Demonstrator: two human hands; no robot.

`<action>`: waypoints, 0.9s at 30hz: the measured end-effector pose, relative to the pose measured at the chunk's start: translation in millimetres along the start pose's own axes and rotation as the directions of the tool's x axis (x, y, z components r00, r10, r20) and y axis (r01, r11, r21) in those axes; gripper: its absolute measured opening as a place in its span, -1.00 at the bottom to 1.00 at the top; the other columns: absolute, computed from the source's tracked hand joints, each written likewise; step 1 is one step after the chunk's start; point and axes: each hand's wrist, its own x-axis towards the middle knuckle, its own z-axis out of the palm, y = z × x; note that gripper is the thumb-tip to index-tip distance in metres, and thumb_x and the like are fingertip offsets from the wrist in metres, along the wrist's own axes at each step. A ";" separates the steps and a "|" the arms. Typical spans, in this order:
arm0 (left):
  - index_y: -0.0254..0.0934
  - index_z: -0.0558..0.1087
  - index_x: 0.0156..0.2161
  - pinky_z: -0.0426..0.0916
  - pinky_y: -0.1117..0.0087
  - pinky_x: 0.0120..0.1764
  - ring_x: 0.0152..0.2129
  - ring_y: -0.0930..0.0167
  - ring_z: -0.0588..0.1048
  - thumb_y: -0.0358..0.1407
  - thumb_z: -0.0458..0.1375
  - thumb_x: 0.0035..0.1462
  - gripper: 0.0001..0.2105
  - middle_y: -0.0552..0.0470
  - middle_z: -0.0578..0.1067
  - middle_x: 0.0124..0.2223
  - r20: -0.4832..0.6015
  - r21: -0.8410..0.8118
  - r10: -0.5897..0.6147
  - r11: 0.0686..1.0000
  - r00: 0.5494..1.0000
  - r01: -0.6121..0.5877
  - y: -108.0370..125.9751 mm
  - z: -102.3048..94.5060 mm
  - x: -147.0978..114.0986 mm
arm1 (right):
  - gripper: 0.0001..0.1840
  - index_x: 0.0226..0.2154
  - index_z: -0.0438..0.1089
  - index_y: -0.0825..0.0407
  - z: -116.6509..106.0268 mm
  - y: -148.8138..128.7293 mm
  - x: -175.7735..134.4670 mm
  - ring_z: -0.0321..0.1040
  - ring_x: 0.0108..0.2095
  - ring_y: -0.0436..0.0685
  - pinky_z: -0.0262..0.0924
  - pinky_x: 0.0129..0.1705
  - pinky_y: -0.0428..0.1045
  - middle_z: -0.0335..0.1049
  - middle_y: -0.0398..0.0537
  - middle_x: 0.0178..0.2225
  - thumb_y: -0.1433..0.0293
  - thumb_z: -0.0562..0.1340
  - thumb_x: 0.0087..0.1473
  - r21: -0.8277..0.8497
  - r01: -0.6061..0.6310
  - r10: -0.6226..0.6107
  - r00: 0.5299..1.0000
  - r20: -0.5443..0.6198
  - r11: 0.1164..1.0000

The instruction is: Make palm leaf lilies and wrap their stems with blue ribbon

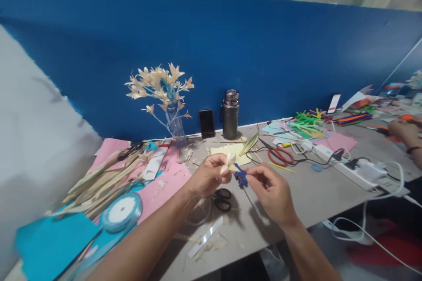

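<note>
My left hand (208, 176) pinches a small cream flower (230, 164) with pointed petals, which looks made of dried husk. Opposite it, my right hand (275, 193) has its fingers closed close to the flower's right side; what they hold, if anything, is too small to make out. Between the hands shows a blue glue gun (241, 178) with a pale rod sticking out of its back. I cannot tell whether my right fingers touch it. Below the left hand lie black-handled scissors (223, 200), beside a clear strip (206, 238) and husk scraps.
Finished husk flowers (161, 81) stand in a clear bottle (177, 129), near a phone (206, 124) and a flask (231, 115). Husk strips (99, 175) and a ribbon roll (121, 211) lie left. Right are red-handled scissors (280, 156), a power strip (344, 167) and another person's hand (404, 131).
</note>
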 end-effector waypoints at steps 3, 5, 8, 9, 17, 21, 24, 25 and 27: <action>-0.38 0.48 -0.43 0.11 0.55 -0.57 -0.69 0.61 0.31 -0.30 0.51 -0.23 -0.68 0.05 0.48 -0.49 -0.027 0.041 -0.046 0.998 0.999 0.047 5.3 -8.3 -19.2 | -0.84 -0.37 0.46 0.02 -16.4 16.2 -19.4 0.28 -0.52 0.00 0.19 -0.48 -0.12 0.40 -0.15 -0.46 0.27 0.27 0.14 -0.039 -0.097 0.095 0.995 -0.043 0.995; -0.37 0.45 -0.43 0.11 0.56 -0.58 -0.70 0.61 0.31 -0.28 0.51 -0.22 -0.66 0.07 0.46 -0.50 -0.078 0.047 -0.045 0.998 0.996 0.049 5.7 -15.8 -36.2 | -0.79 -0.36 0.48 0.02 -25.7 32.4 -32.0 0.30 -0.52 0.03 0.21 -0.48 -0.10 0.40 -0.14 -0.48 0.21 0.29 0.11 -0.078 -0.188 0.180 0.979 -0.096 0.979; -0.35 0.42 -0.42 0.14 0.56 -0.59 -0.70 0.60 0.30 -0.22 0.50 -0.20 -0.63 0.11 0.43 -0.53 -0.166 0.071 -0.021 0.997 0.986 0.033 2.7 -24.9 -58.5 | -0.72 -0.39 0.50 0.01 -33.8 55.7 -45.9 0.31 -0.54 0.07 0.24 -0.48 -0.07 0.43 -0.11 -0.51 0.13 0.31 0.04 -0.132 -0.313 0.295 0.945 -0.144 0.940; -0.34 0.41 -0.42 0.16 0.56 -0.59 -0.70 0.60 0.30 -0.22 0.50 -0.18 -0.63 0.12 0.42 -0.54 -0.197 0.086 -0.010 0.996 0.980 0.027 1.2 -27.1 -63.2 | -0.71 -0.40 0.50 0.02 -34.7 60.8 -48.8 0.32 -0.55 0.08 0.24 -0.49 -0.06 0.44 -0.09 -0.51 0.12 0.32 0.02 -0.141 -0.343 0.322 0.935 -0.149 0.929; -0.32 0.41 -0.40 0.11 0.56 -0.58 -0.70 0.60 0.28 -0.26 0.46 -0.13 -0.69 0.10 0.46 -0.52 -0.337 0.029 0.004 1.000 0.941 0.006 -14.3 -34.7 -66.4 | -0.75 -0.40 0.49 0.03 -0.4 21.8 -53.7 0.35 -0.51 0.08 0.28 -0.46 -0.06 0.45 -0.08 -0.49 0.18 0.29 0.09 -0.062 -0.298 0.301 0.953 0.036 0.952; -0.34 0.45 -0.41 0.09 0.55 -0.56 -0.70 0.60 0.28 -0.22 0.47 -0.14 -0.69 0.09 0.45 -0.55 -0.337 0.087 0.008 0.996 0.941 0.023 -19.9 -33.3 -72.0 | -0.77 -0.24 0.48 0.03 42.7 -14.5 -52.6 0.30 -0.53 0.03 0.27 -0.50 -0.11 0.44 -0.10 -0.44 0.24 0.31 0.08 0.087 -0.330 0.317 0.938 0.137 0.940; -0.33 0.47 -0.40 0.12 0.55 -0.55 -0.67 0.58 0.30 -0.22 0.44 -0.09 -0.72 0.10 0.44 -0.55 -0.358 0.161 0.013 0.986 0.934 0.048 -22.5 -31.9 -76.8 | -0.70 -0.17 0.43 0.03 66.7 -27.7 -46.5 0.30 -0.50 0.01 0.29 -0.46 -0.12 0.44 -0.11 -0.39 0.26 0.34 0.04 0.200 -0.380 0.344 0.919 0.195 0.903; -0.33 0.48 -0.39 0.13 0.54 -0.54 -0.66 0.58 0.31 -0.22 0.44 -0.07 -0.74 0.10 0.44 -0.54 -0.364 0.178 0.015 0.983 0.931 0.054 -23.2 -31.5 -77.8 | -0.69 -0.17 0.42 0.03 71.6 -29.4 -44.2 0.28 -0.51 0.00 0.27 -0.48 -0.13 0.41 -0.14 -0.43 0.25 0.35 0.04 0.224 -0.398 0.356 0.912 0.205 0.890; -0.32 0.49 -0.39 0.14 0.53 -0.54 -0.66 0.58 0.32 -0.22 0.43 -0.06 -0.75 0.09 0.46 -0.52 -0.375 0.194 0.018 0.979 0.927 0.059 -24.3 -30.3 -79.1 | -0.69 -0.21 0.40 0.03 77.2 -30.2 -40.4 0.21 -0.57 -0.02 0.18 -0.55 -0.15 0.31 -0.21 -0.53 0.21 0.35 0.04 0.243 -0.430 0.385 0.898 0.212 0.869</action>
